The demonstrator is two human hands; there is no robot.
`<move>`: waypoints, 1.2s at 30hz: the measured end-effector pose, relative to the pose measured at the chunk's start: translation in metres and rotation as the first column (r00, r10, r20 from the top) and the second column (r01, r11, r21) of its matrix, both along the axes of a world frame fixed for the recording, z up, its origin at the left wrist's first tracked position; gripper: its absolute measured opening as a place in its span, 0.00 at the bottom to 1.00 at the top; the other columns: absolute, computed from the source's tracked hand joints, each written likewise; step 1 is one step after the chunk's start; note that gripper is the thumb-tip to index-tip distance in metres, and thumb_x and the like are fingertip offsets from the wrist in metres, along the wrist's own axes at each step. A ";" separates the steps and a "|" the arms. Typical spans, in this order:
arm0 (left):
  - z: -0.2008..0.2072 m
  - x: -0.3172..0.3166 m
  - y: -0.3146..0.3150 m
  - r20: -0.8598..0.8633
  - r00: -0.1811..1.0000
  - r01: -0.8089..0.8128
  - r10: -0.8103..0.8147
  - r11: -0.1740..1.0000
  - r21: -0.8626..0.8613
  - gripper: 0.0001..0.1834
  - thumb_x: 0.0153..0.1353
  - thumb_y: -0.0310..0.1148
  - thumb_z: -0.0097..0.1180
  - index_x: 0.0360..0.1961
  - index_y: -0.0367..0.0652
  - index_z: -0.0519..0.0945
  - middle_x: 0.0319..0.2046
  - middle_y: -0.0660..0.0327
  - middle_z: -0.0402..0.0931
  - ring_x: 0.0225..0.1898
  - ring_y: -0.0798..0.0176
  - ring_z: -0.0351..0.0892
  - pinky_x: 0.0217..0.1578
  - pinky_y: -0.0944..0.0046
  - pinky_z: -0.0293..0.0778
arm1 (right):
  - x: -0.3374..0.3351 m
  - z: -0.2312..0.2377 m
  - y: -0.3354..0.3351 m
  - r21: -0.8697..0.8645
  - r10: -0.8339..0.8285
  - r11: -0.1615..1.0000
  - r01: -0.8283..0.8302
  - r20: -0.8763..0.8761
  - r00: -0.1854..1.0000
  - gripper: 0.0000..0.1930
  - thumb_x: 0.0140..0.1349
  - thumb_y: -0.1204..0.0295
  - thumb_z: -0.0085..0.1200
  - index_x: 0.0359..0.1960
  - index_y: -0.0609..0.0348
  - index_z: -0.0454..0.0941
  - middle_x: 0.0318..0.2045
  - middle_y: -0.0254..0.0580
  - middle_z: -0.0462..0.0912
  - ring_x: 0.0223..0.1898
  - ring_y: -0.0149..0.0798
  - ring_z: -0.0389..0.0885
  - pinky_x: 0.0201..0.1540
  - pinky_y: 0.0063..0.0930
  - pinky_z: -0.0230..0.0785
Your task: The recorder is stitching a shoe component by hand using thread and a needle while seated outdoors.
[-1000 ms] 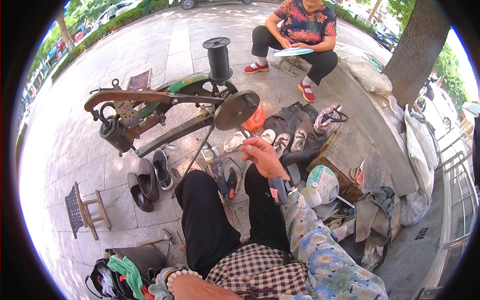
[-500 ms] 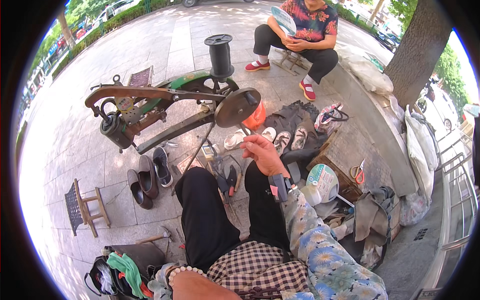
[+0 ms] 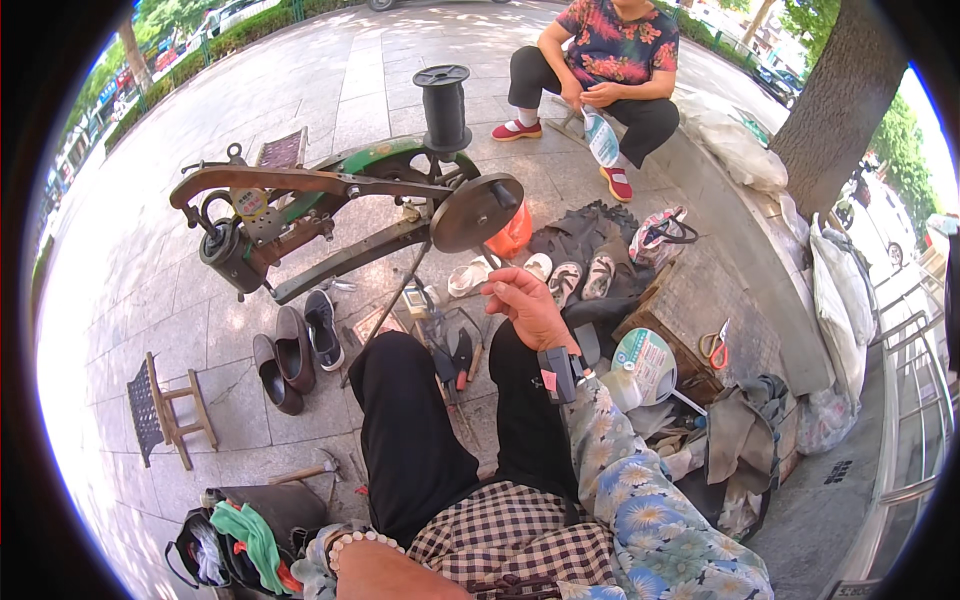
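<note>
Right hand [image 3: 525, 308] sits just below the wheel [image 3: 477, 213] of the machine [image 3: 318, 182], ahead on the paving [image 3: 120, 300]. Fingers curled, nearly closed, can't tell if anything's held (left hand [image 3: 400, 578] cut off at the lower edge, can't tell either). I'd keep wrist loose, knuckles clear of the wheel. Count: 1 spool [image 3: 443, 110], 1 scissors [image 3: 716, 345], 1 hammer [image 3: 300, 474], 2 brown loafers [image 3: 274, 375], 1 dark sneaker [image 3: 322, 330], 2 patterned shoes [image 3: 565, 283]

Dull dark metal, that machine [image 3: 330, 186], its wheel [image 3: 478, 214] smooth (a faint sheen, from here); the orange bag [image 3: 513, 236] looks like thin plastic, the apron [image 3: 515, 530] matt cloth, the tree trunk [image 3: 838, 110] rough.
</note>
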State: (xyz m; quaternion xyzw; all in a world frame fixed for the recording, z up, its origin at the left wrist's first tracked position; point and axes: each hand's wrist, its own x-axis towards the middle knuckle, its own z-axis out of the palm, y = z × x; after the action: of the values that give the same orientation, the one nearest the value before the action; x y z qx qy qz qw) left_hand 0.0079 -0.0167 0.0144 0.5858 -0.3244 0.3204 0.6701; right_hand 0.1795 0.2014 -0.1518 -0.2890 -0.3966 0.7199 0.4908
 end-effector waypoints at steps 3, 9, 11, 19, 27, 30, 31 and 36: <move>0.002 -0.001 -0.004 0.059 0.995 0.089 -0.086 0.995 -0.048 0.25 0.57 0.41 0.51 0.48 0.28 0.68 0.32 0.46 0.73 0.28 0.48 0.73 0.26 0.57 0.69 | 0.000 0.000 0.000 0.002 -0.005 1.000 0.005 0.007 1.000 0.08 0.56 0.76 0.52 0.38 0.60 0.73 0.31 0.38 0.79 0.26 0.27 0.75 0.32 0.18 0.70; 0.002 -0.002 -0.003 0.105 0.973 0.214 -0.205 0.973 -0.085 0.24 0.58 0.39 0.50 0.48 0.28 0.68 0.38 0.42 0.71 0.36 0.43 0.73 0.34 0.52 0.69 | -0.001 0.000 0.000 0.006 -0.009 1.000 0.009 0.013 1.000 0.08 0.55 0.76 0.52 0.38 0.60 0.73 0.31 0.38 0.79 0.26 0.27 0.75 0.31 0.18 0.69; 0.001 0.000 -0.003 0.074 0.986 0.153 -0.147 0.985 -0.085 0.24 0.58 0.38 0.51 0.48 0.28 0.68 0.39 0.41 0.71 0.36 0.43 0.72 0.32 0.52 0.68 | 0.000 -0.001 0.000 0.012 -0.009 1.000 0.009 0.022 1.000 0.08 0.56 0.76 0.50 0.38 0.60 0.72 0.31 0.40 0.79 0.27 0.28 0.76 0.32 0.19 0.70; -0.004 0.006 -0.001 -0.016 0.999 -0.046 0.046 0.999 -0.003 0.26 0.57 0.39 0.52 0.50 0.29 0.66 0.36 0.44 0.69 0.30 0.46 0.70 0.27 0.54 0.65 | 0.000 -0.004 0.001 0.025 -0.002 1.000 0.002 0.021 1.000 0.08 0.58 0.76 0.49 0.39 0.61 0.72 0.32 0.41 0.79 0.26 0.29 0.76 0.33 0.20 0.70; -0.006 0.003 -0.004 -0.055 0.994 -0.092 0.093 0.995 0.024 0.27 0.58 0.41 0.49 0.51 0.30 0.65 0.33 0.46 0.68 0.31 0.47 0.69 0.29 0.54 0.65 | 0.002 -0.003 0.001 0.034 -0.004 0.999 0.004 0.014 1.000 0.08 0.57 0.76 0.49 0.39 0.60 0.73 0.32 0.41 0.79 0.27 0.29 0.76 0.33 0.20 0.70; -0.005 0.002 -0.004 -0.077 0.991 -0.105 0.107 0.994 0.035 0.27 0.59 0.42 0.48 0.51 0.29 0.65 0.34 0.45 0.68 0.32 0.47 0.69 0.30 0.53 0.66 | 0.001 -0.001 0.000 0.012 -0.011 1.000 0.010 0.029 1.000 0.08 0.57 0.75 0.49 0.39 0.60 0.73 0.32 0.40 0.79 0.27 0.29 0.76 0.33 0.20 0.69; -0.004 0.002 -0.003 -0.080 0.993 -0.083 0.087 0.996 0.044 0.27 0.59 0.42 0.48 0.51 0.29 0.65 0.35 0.45 0.68 0.33 0.47 0.70 0.31 0.53 0.66 | 0.000 -0.001 0.001 0.018 -0.014 1.000 0.013 0.029 0.999 0.08 0.57 0.75 0.49 0.39 0.60 0.73 0.32 0.40 0.79 0.27 0.29 0.76 0.33 0.20 0.69; -0.005 -0.002 -0.003 -0.107 0.993 -0.034 0.044 0.995 0.092 0.28 0.59 0.44 0.48 0.50 0.28 0.65 0.36 0.44 0.69 0.33 0.47 0.70 0.30 0.55 0.67 | 0.000 0.001 -0.002 0.010 -0.008 1.000 0.008 0.016 1.000 0.08 0.57 0.75 0.50 0.38 0.59 0.72 0.31 0.38 0.79 0.27 0.28 0.75 0.32 0.19 0.68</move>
State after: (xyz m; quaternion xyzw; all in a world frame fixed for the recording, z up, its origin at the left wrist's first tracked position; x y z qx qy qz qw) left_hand 0.0057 -0.0199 0.0093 0.6381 -0.2897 0.2860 0.6535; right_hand 0.1796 0.1995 -0.1511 -0.2941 -0.4030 0.7135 0.4919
